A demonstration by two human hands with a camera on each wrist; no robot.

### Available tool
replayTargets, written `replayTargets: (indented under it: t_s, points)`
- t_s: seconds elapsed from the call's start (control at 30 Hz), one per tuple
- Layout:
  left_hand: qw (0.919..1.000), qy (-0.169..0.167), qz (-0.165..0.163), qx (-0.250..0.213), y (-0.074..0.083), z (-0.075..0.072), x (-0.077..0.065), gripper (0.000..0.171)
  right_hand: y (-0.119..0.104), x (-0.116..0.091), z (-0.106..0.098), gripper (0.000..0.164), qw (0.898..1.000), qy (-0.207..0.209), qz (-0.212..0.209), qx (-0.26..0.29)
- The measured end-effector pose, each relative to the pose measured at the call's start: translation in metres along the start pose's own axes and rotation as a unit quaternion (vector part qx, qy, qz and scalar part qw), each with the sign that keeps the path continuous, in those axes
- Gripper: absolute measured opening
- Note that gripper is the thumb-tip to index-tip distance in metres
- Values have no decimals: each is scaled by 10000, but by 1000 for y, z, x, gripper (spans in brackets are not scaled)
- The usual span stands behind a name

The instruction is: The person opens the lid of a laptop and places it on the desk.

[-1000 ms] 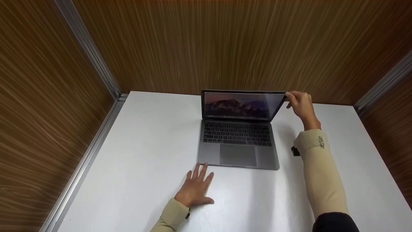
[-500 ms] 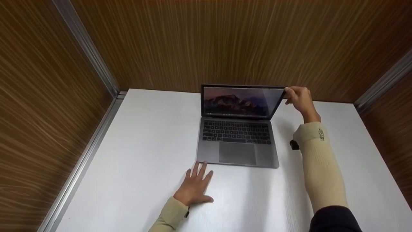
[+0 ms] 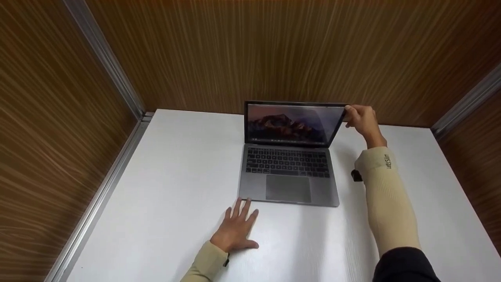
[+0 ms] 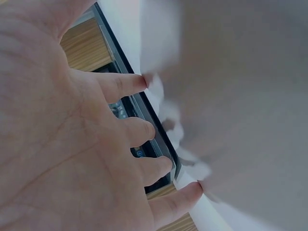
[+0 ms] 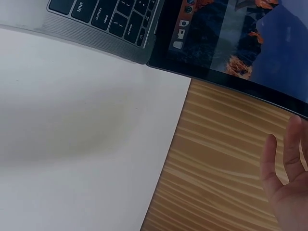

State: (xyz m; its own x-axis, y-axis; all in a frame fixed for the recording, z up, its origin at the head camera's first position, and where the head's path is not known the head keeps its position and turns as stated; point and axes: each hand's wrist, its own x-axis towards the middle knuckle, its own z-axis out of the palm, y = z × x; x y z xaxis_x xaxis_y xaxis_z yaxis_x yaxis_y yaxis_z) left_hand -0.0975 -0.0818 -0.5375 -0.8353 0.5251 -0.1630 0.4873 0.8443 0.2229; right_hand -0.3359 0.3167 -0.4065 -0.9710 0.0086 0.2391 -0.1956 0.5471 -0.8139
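An open grey laptop (image 3: 287,188) stands toward the back of the white table, its screen (image 3: 293,123) lit with a mountain picture. At the screen's upper right corner, my right hand (image 3: 363,119) pinches the lid, thumb on the front side. The right wrist view shows some of that hand's fingers (image 5: 292,149) by the lid edge; the rest is out of frame. My left hand (image 3: 233,231) lies spread on the table, with two fingertips at the laptop's front left edge. Its palm (image 4: 72,139) and straight fingers fill much of the left wrist view.
The white table (image 3: 172,172) reaches a wood-grain back wall (image 3: 235,51) close behind the lid. Another wood-grain panel (image 3: 47,156) with a metal rail (image 3: 105,184) borders the left, and a similar panel (image 3: 477,164) stands at the right.
The laptop lid has tilted farther back, with my right hand moving along at its corner. My left hand keeps its place at the front edge. The head view has shifted slightly.
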Motion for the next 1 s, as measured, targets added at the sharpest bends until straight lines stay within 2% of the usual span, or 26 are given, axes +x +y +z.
replayTargets:
  t_s: [0.2, 0.43, 0.7, 1.0]
  points:
    - [10000, 44, -7, 40, 1, 0, 0, 95, -16, -7, 0, 37, 9984, -35, 73, 553]
    - [10000, 22, 25, 43, 3, 0, -1, 96, -28, -17, -1, 36, 9978, 64, 157, 638]
    - [9998, -121, 25, -126, 4, 2, -2, 97, -15, -18, 4, 35, 9972, 148, 294, 675]
    - [9996, -213, -55, -196, 2, 2, -5, 97, 24, -8, 20, 44, 9985, 243, 273, 407]
